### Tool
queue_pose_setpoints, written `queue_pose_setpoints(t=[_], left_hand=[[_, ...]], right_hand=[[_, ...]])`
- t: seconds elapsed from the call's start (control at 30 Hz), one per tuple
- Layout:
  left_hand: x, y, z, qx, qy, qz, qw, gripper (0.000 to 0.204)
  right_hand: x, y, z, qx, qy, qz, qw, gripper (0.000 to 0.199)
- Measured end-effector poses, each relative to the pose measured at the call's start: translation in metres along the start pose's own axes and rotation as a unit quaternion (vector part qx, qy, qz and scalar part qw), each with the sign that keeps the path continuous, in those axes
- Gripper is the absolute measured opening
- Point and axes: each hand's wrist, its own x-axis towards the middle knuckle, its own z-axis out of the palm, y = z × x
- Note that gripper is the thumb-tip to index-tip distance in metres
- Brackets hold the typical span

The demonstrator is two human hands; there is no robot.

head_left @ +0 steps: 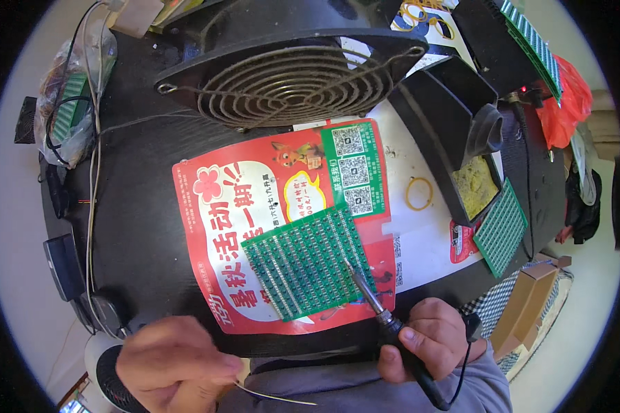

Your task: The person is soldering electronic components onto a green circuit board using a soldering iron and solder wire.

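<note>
Fan (303,89) stood at the far side, likely for airflow; dusty, ringed. Red paper flyer (200,241) lay nearer, probably as mat. 1 green board (303,265) sat flat on it, squarish, gridded. Right hand (430,337) clasped iron (391,325) by black handle, presumably avoiding heat; metal tip over board, contact unclear. Left hand (172,358) pinched wire (275,398), thin, curved.

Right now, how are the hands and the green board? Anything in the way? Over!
Left hand: pinching thin wire. Right hand: gripping soldering iron. Green board: on red flyer. In the way: iron over board's right side, contact unclear.
</note>
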Motion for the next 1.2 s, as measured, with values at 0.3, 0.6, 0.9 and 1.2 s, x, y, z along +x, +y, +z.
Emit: queue_pose_setpoints(t=[0.3,0.6,0.9,1.2], left_hand=[[0.022,-0.017,-0.006,0.022,0.212,0.201,0.956,0.007],[0.022,-0.034,0.021,0.065,-0.049,0.195,0.978,0.017],[0.015,-0.044,0.034,0.246,-0.007,0.211,0.946,0.023],[0.015,-0.041,0.04,0.224,-0.011,0.217,0.95,0.018]], right_hand=[[-0.005,-0.003,-0.035,0.048,-0.094,0.08,0.991,0.046],[-0.015,-0.004,-0.03,0.005,-0.037,0.103,0.994,0.059],[-0.017,-0.004,-0.022,0.048,-0.043,0.098,0.993,0.05],[-0.005,-0.002,-0.011,-0.02,-0.045,0.055,0.997,0.036]])
